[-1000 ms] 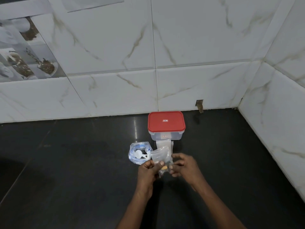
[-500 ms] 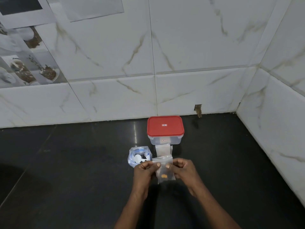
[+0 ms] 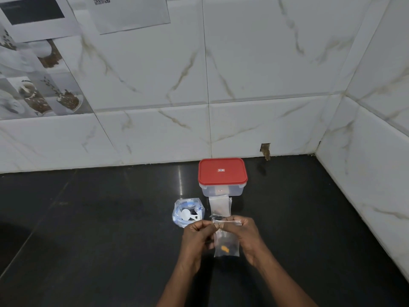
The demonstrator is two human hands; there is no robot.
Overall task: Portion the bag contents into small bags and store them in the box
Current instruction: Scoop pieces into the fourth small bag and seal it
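White marble-veined wall tiles (image 3: 265, 74) meet a glossy black counter (image 3: 88, 240).

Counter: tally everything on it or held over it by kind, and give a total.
Box: 1
Big bag: 1
Scoop: 1
Small bags: 2, the held bag and the flat bag, which may be a stack
Total: 5
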